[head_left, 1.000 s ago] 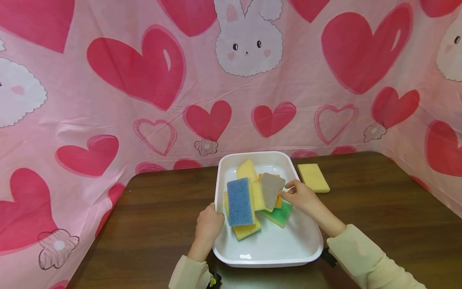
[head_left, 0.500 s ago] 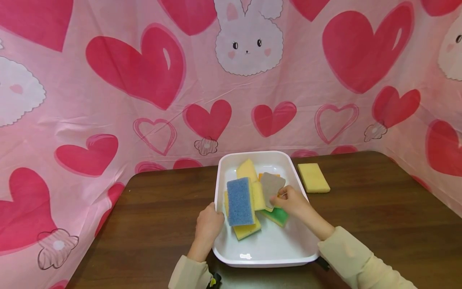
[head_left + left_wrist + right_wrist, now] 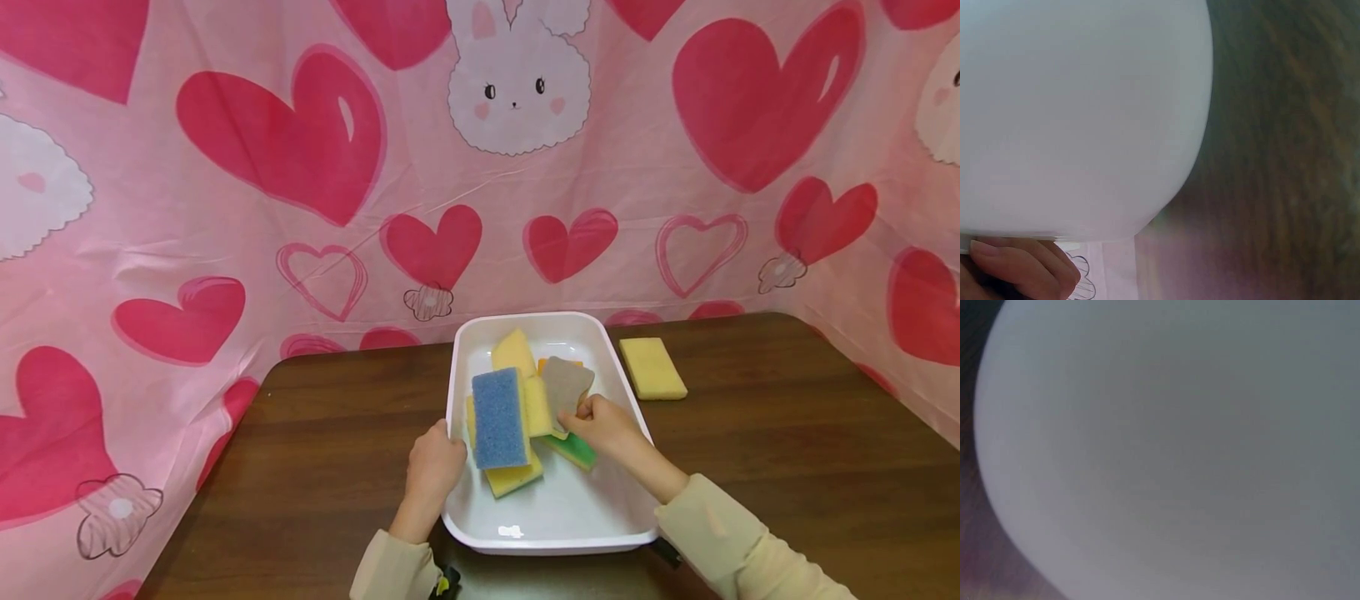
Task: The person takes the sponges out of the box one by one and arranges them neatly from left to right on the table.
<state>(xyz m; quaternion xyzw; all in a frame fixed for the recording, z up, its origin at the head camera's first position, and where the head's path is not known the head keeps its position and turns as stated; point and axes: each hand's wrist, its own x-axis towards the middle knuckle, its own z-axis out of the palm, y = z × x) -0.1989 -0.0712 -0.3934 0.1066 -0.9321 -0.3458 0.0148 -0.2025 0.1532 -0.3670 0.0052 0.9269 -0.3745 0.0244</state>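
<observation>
A white plastic basin point(image 3: 570, 533) holds several sponges. My left hand point(image 3: 435, 458) grips its left rim; in the left wrist view, the curled fingers point(image 3: 1022, 262) show at the edge of the basin wall point(image 3: 1085, 125). Inside, my right hand point(image 3: 607, 429) pinches the lower right edge of a grey-faced sponge point(image 3: 564, 387). A green sponge point(image 3: 576, 451) lies partly hidden under that hand. To the left, a blue-faced sponge point(image 3: 498, 418) rests on top of yellow ones point(image 3: 513, 481). The right wrist view shows only the basin's wall point(image 3: 1166, 456) and some table.
A yellow sponge point(image 3: 652, 368) lies on the brown wooden table point(image 3: 337, 442), right of the basin. Behind the table hangs a pink cloth point(image 3: 465, 183) with hearts and rabbits. A bit of orange sponge point(image 3: 546, 364) shows behind the grey one.
My right hand has moved left and slightly down from beside the grey sponge and now pinches its lower right edge, covering more of the green sponge. The left hand has stayed put.
</observation>
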